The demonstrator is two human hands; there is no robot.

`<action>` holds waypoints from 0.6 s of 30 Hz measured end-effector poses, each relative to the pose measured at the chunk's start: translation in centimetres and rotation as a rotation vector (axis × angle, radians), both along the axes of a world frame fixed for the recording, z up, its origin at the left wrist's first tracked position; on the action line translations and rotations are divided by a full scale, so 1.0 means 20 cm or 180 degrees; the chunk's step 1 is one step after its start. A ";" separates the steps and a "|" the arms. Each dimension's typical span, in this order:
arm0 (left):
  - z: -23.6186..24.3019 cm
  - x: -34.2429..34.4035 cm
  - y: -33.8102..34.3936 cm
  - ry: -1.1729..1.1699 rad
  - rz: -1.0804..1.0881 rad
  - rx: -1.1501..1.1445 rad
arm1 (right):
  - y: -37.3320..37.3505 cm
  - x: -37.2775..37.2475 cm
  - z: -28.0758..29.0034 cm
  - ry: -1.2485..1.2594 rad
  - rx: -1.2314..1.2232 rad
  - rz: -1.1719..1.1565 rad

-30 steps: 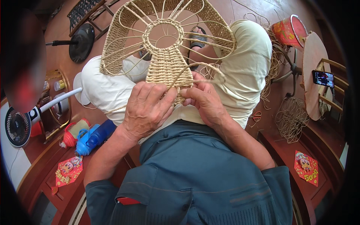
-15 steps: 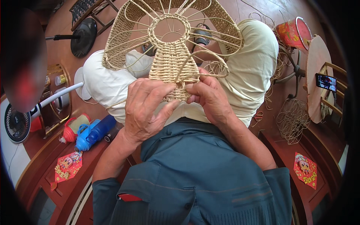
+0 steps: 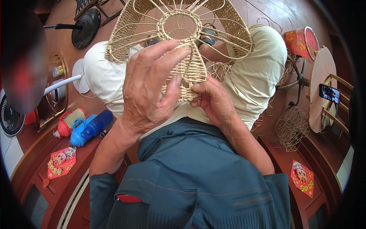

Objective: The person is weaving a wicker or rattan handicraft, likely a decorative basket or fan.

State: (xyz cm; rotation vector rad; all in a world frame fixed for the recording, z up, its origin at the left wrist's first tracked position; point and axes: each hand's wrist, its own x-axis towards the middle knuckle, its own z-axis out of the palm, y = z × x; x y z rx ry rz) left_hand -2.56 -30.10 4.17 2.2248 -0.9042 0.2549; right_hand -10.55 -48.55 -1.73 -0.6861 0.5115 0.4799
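A woven straw-coloured piece of twisted cord lies over my lap. It narrows toward me and joins a round cord ring at its far end. My left hand is raised over its left side, thumb apart from the other fingers. A strand of cord runs up from the weave to those fingertips, which seem to grip it; the exact hold is partly hidden. My right hand pinches the near right edge of the woven piece between thumb and fingers.
A curved woven wall surrounds the ring, with cord spokes between. Loose cord lies on the floor at right, by a round wooden board and a red bucket. Blue bottles and a small fan are at left.
My left hand has lifted away from the near edge and moved up over the woven piece. The loose cord loop at right has been drawn in toward it. My right hand keeps its pinch.
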 end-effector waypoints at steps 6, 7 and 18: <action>-0.01 -0.02 0.05 0.0387 0.0410 0.0025 | -0.07 0.03 0.02 0.0355 -0.0330 0.0374; -0.02 -0.04 0.05 0.0551 0.0550 -0.0005 | -0.09 0.05 0.02 0.0404 -0.0339 0.0548; -0.05 -0.11 0.11 0.0823 0.0853 -0.0004 | -0.11 0.05 -0.02 0.0452 -0.0484 0.0779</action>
